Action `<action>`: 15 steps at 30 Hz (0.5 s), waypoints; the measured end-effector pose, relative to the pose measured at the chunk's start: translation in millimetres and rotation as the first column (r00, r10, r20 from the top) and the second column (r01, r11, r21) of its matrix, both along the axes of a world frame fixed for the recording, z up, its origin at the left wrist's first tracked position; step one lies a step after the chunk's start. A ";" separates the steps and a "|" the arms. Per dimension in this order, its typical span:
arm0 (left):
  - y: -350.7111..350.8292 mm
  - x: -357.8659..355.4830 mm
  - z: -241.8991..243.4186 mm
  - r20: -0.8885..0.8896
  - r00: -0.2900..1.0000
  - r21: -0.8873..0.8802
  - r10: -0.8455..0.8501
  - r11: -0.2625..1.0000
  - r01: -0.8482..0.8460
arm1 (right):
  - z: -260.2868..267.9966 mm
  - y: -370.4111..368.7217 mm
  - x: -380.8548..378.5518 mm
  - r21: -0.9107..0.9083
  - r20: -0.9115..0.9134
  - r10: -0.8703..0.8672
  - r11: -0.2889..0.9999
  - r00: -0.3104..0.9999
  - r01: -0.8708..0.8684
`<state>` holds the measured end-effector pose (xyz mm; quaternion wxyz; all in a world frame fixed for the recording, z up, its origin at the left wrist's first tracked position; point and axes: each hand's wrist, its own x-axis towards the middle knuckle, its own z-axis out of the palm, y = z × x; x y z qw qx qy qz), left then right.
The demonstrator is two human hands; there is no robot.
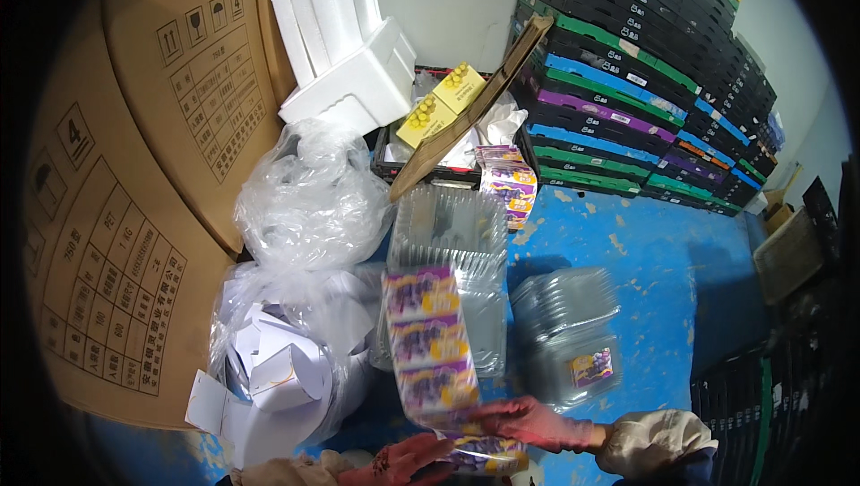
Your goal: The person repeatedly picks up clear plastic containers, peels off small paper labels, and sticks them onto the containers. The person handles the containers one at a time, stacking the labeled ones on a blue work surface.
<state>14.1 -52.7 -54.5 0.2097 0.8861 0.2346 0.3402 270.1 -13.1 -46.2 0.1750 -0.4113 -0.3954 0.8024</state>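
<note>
A long strip of grape-print stickers (433, 341) runs down toward me, purple and orange on white backing. It loops at its lower end into another section of stickers (487, 454). My left hand (406, 460), in a reddish glove, holds this lower section at its left side. My right hand (534, 424), also gloved and a little blurred, has its fingertips on the strip's right edge. Beyond the right hand stands a stack of clear plastic clamshell boxes (563, 315), the front one bearing a grape sticker (591, 366). More clear clamshells (487, 331) lie behind the strip.
Large cardboard cartons (195, 217) line the left, beside a plastic bag of white backing paper (282, 358). White foam boxes (356, 93), a crate (386, 167) with yellow boxes (440, 106) and a folded sticker strip (509, 187) are behind. Stacked crates (605, 110) rise at back right.
</note>
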 end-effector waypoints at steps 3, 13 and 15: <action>-9.5 2.9 3.7 0.162 0.987 -0.617 0.009 0.781 0.094 | 4.7 -5.6 9.3 -0.098 0.215 0.519 0.854 0.828 -0.510; 10.4 1.7 1.5 0.339 0.893 -0.930 0.297 0.246 0.272 | 8.2 18.7 -8.2 0.828 0.440 -0.047 0.409 0.897 -0.385; 12.0 4.4 -3.2 0.343 0.896 -0.916 0.282 0.312 0.252 | 24.7 15.6 -32.7 0.837 0.336 -0.023 0.466 0.941 -0.288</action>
